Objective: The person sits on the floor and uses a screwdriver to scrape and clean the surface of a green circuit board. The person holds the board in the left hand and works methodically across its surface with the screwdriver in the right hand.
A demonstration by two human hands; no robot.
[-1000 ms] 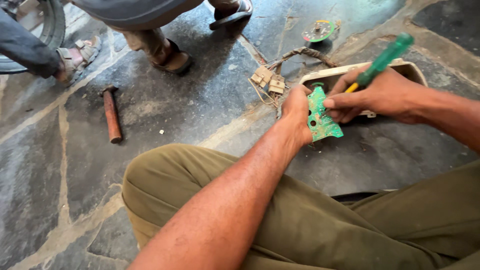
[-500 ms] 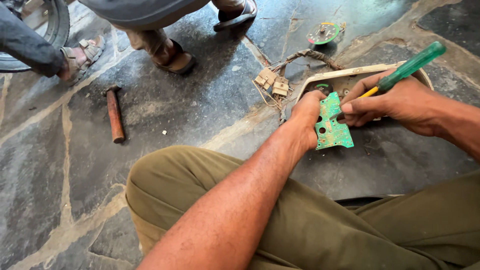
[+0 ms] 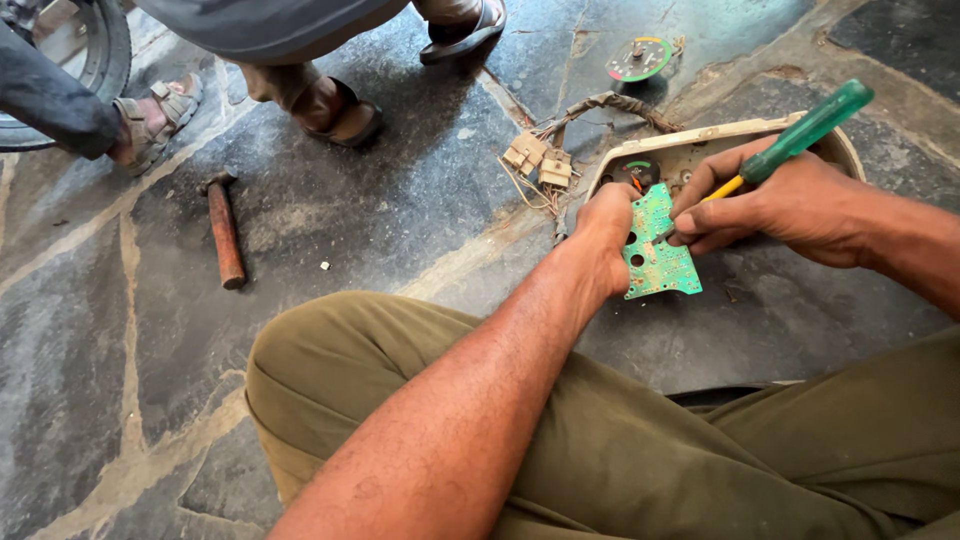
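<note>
One green circuit board (image 3: 660,250) is pinched at its edge by the left hand (image 3: 605,235); a screwdriver (image 3: 795,135) is gripped by the right hand (image 3: 790,205). The board is judged thin, light, brittle; best held by its edges.

Bright daylight, prob outdoors, pretty even exposure. Stone floor (image 3: 330,230) has a pale sheen near the top, esp around the round dial (image 3: 640,60), no blown-out glare tho. Shadows are soft: short one under the hammer (image 3: 224,232), darker patch under the right hand (image 3: 790,205). Center is sharp, the green circuit board (image 3: 657,250) reads crisp. Forearm at the bottom is a bit soft, and the wide lens stretches the edges.
</note>
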